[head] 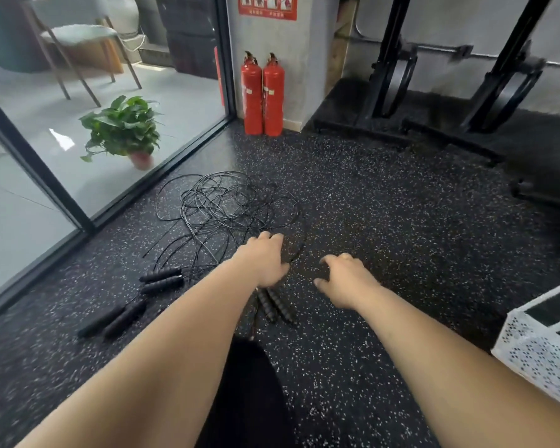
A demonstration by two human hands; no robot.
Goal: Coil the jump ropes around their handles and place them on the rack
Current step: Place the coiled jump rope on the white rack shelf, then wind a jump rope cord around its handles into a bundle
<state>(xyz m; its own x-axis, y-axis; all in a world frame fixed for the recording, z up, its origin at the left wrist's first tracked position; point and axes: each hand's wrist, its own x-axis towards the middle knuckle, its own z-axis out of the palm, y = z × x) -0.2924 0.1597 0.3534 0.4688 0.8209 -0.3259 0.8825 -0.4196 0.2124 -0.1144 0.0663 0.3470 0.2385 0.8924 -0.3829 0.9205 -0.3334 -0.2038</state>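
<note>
A tangle of thin black jump rope cords point(222, 205) lies on the speckled black floor ahead of me. Three pairs of black ribbed handles lie nearer: one pair point(162, 279) at the left, another point(117, 320) lower left, a third point(277, 305) under my left wrist. My left hand point(264, 258) reaches over the near edge of the cords with fingers loosely bent, holding nothing that I can see. My right hand point(345, 281) hovers over bare floor, fingers spread and slightly curled, empty. A white perforated rack point(543, 350) stands at the right edge.
Two red fire extinguishers point(262, 95) stand against the grey pillar ahead. A glass wall with a black frame point(42, 176) runs along the left; a potted plant point(123, 127) and a chair are behind it. Black gym machine frames point(450, 76) stand at the back right.
</note>
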